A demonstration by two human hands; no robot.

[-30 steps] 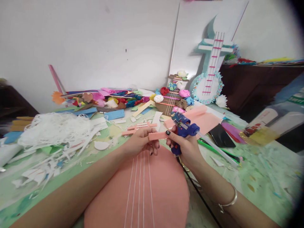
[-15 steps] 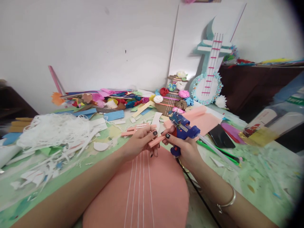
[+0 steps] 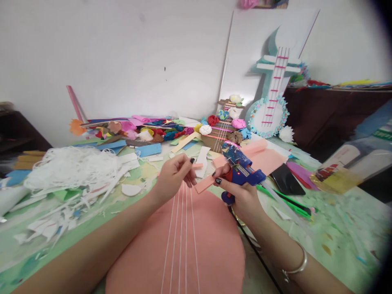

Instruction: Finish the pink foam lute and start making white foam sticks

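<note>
Head view: the right hand pinches a flat peach-coloured strip while gripping a blue plastic glue gun; the left hand curls beside the strip's free end, whether pinching anything I cannot tell. Beneath lies a rounded peach-coloured body with white cords. Such a shared grip could let the strip twist or drop onto the cords.

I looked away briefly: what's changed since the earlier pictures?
The left hand has let go of the pink strip with its thumb and moved left; whether its lower fingertips touch the strip is unclear. The right hand still holds the strip and the blue glue gun; the pink stringed body stayed put.
</note>
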